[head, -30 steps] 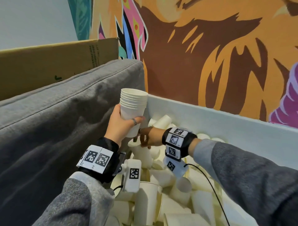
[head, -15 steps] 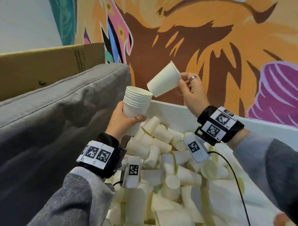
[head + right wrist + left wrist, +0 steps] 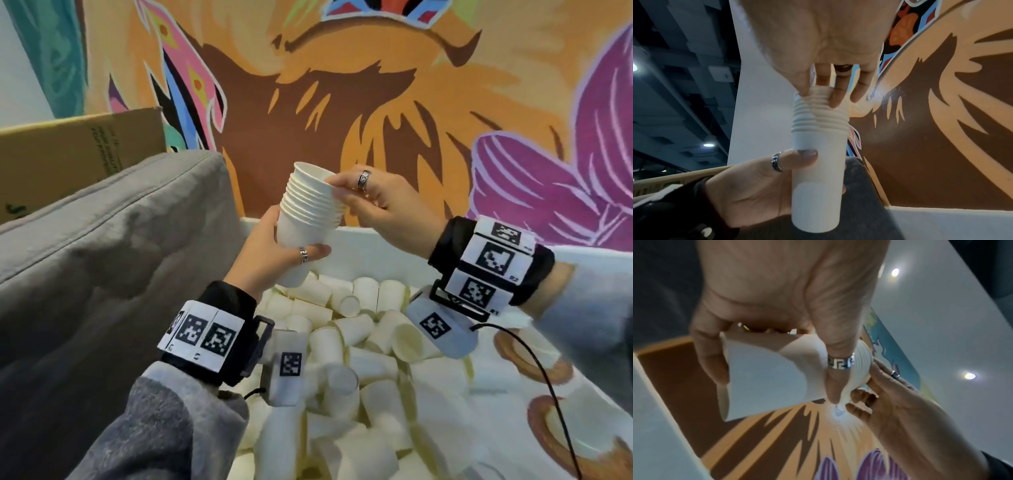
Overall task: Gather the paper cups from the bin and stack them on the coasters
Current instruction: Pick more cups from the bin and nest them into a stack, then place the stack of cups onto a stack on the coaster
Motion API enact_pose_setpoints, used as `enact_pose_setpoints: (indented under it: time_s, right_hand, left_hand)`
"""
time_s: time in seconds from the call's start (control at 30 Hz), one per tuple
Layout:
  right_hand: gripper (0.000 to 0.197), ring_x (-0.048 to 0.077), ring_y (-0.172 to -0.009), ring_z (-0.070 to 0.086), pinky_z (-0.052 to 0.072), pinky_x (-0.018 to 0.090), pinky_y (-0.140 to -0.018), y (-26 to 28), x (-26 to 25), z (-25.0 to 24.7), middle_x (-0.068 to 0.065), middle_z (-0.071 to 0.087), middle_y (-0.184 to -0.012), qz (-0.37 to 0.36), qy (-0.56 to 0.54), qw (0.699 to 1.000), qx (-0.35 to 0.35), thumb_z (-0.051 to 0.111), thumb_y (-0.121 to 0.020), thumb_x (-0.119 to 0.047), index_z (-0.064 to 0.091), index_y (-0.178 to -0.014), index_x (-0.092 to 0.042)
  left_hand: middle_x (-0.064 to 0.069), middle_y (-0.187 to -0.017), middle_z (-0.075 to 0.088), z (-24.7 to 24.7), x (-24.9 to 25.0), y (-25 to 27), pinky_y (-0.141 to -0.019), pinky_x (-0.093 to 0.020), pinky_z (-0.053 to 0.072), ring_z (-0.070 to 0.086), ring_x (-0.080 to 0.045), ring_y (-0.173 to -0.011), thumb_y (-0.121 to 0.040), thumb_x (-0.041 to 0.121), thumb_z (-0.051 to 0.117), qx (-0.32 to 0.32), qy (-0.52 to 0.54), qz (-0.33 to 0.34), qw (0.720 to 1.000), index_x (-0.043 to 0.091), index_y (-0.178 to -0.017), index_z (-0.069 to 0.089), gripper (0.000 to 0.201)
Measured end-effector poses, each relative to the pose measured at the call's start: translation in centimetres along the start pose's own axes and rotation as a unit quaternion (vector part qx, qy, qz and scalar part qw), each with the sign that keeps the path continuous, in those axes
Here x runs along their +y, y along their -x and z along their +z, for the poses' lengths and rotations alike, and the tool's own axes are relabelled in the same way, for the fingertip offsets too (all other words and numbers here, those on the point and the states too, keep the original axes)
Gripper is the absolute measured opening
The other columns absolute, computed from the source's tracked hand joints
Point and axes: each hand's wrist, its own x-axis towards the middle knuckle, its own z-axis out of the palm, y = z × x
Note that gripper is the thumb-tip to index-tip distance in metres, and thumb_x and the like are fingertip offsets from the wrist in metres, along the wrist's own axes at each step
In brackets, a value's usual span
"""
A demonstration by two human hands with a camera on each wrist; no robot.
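My left hand (image 3: 274, 253) grips a nested stack of white paper cups (image 3: 305, 222) around its lower body, held tilted above the bin. My right hand (image 3: 346, 192) pinches the rim of the top cup of that stack, thumb and fingertips on the stacked rims (image 3: 818, 110). In the left wrist view the stack's base (image 3: 764, 379) faces the camera and my left hand (image 3: 777, 369) wraps it, ring on one finger. The right wrist view shows my left hand (image 3: 777, 177) around the stack from below. The white bin (image 3: 394, 246) below holds several loose cups (image 3: 346, 335). No coasters are in view.
A grey cushion (image 3: 113, 246) rises along the bin's left side, with a cardboard box (image 3: 68, 150) behind it. A painted mural wall (image 3: 376, 102) stands behind the bin. A black cable (image 3: 548, 387) runs from my right wrist over the bin's patterned right part.
My right hand lifted a single cup out of the bin, carried it up and over, and set it into the top of the stack that my left hand holds; the stack rose slightly.
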Motion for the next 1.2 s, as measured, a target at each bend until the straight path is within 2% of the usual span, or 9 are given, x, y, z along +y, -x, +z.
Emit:
enact_pose_setpoints:
  time_s: [0.17, 0.3, 0.4, 0.47, 0.6, 0.77, 0.87, 1.0, 1.2]
  right_hand:
    - [0.031, -0.02, -0.082, 0.053, 0.04, 0.005, -0.073, 2.2, -1.2, -2.4, -0.026, 0.056, -0.095, 0.062, 0.028, 0.997, -0.045, 0.04, -0.1, -0.019, 0.055, -0.127, -0.017]
    - [0.035, 0.004, -0.096, 0.06, 0.05, 0.023, -0.086, 4.1, -2.0, -5.0, -0.008, 0.063, -0.109, 0.093, 0.113, 0.986, -0.077, 0.037, -0.101, -0.027, 0.05, -0.132, -0.02]
    - [0.034, -0.009, -0.076, 0.052, 0.04, 0.005, -0.068, 5.8, -2.3, -7.4, -0.012, 0.059, -0.091, 0.1, 0.207, 0.97, -0.077, 0.036, -0.1, -0.032, 0.052, -0.128, -0.019]
    - [0.034, -0.011, -0.072, 0.048, 0.035, 0.003, -0.064, 7.0, -2.4, -9.1, -0.014, 0.052, -0.087, 0.108, 0.242, 0.962, -0.065, 0.037, -0.099, -0.035, 0.05, -0.127, -0.02]
    - [0.051, -0.001, -0.111, 0.036, 0.034, 0.016, -0.089, 9.8, -2.3, -12.7, -0.001, 0.038, -0.138, 0.117, 0.261, 0.957, -0.045, 0.042, -0.094, -0.043, 0.034, -0.141, -0.023]
    - [0.068, 0.011, -0.123, 0.046, 0.04, 0.03, -0.103, 13.5, -0.8, -17.7, -0.006, 0.025, -0.153, 0.183, 0.12, 0.97, -0.102, 0.044, -0.087, -0.046, 0.02, -0.147, -0.024]
    - [0.076, 0.011, -0.109, 0.058, 0.054, 0.033, -0.088, 16.2, 1.3, -20.7, -0.011, 0.042, -0.137, 0.252, 0.0, 0.959, -0.129, 0.051, -0.076, -0.049, 0.023, -0.144, -0.032]
    - [0.077, 0.016, -0.107, 0.06, 0.056, 0.034, -0.081, 19.6, 5.4, -23.9, -0.005, 0.051, -0.128, 0.29, -0.105, 0.947, -0.095, 0.064, -0.069, -0.042, 0.033, -0.138, -0.028]
    - [0.058, 0.016, -0.1, 0.062, 0.055, 0.025, -0.074, 24.3, 11.3, -25.5, 0.003, 0.054, -0.12, 0.337, -0.215, 0.913, -0.081, 0.069, -0.068, -0.022, 0.046, -0.122, -0.027]
  left_hand:
    - [0.005, -0.111, 0.065, 1.8, 0.5, 0.4, -0.07, -0.016, 0.053, 0.064, -0.006, -0.094, -0.072, 0.027, 0.08, -0.081, 0.027, 0.001, 0.996, 0.022, -0.124, 0.05, 0.06]
    - [0.006, -0.109, 0.063, 3.8, 1.5, 1.5, -0.068, -0.018, 0.048, 0.062, -0.006, -0.094, -0.072, 0.038, 0.075, -0.136, 0.036, -0.017, 0.99, 0.022, -0.124, 0.048, 0.06]
    - [0.004, -0.111, 0.061, 5.4, 2.5, 2.5, -0.073, -0.024, 0.05, 0.062, -0.01, -0.096, -0.067, 0.046, 0.079, -0.179, 0.025, -0.017, 0.983, 0.024, -0.124, 0.046, 0.07]
    - [0.004, -0.113, 0.06, 6.8, 3.3, 3.1, -0.075, -0.026, 0.051, 0.062, -0.011, -0.098, -0.065, 0.045, 0.08, -0.207, 0.022, -0.017, 0.978, 0.025, -0.126, 0.044, 0.073]
    - [0.001, -0.117, 0.057, 9.6, 5.3, 3.8, -0.084, -0.032, 0.052, 0.059, -0.015, -0.104, -0.069, 0.032, 0.083, -0.226, 0.011, -0.005, 0.974, 0.024, -0.131, 0.042, 0.075]
    - [0.003, -0.116, 0.058, 15.2, 8.0, 4.8, -0.078, -0.026, 0.051, 0.06, -0.011, -0.102, -0.063, 0.034, 0.08, -0.257, 0.014, 0.0, 0.966, 0.025, -0.131, 0.044, 0.078]
    - [0.005, -0.114, 0.059, 19.2, 9.3, 5.4, -0.075, -0.023, 0.049, 0.059, -0.01, -0.103, -0.072, 0.024, 0.08, -0.268, 0.021, -0.008, 0.963, 0.028, -0.125, 0.046, 0.063]
    - [-0.001, -0.113, 0.06, 23.5, 9.8, 5.9, -0.062, -0.027, 0.053, 0.063, -0.018, -0.096, -0.061, 0.033, 0.079, -0.255, 0.038, -0.052, 0.965, 0.029, -0.122, 0.051, 0.067]
    - [-0.007, -0.116, 0.058, 28.4, 9.3, 6.1, -0.069, -0.028, 0.059, 0.063, -0.021, -0.097, -0.075, 0.015, 0.076, -0.143, 0.146, -0.091, 0.975, 0.015, -0.112, 0.054, 0.044]
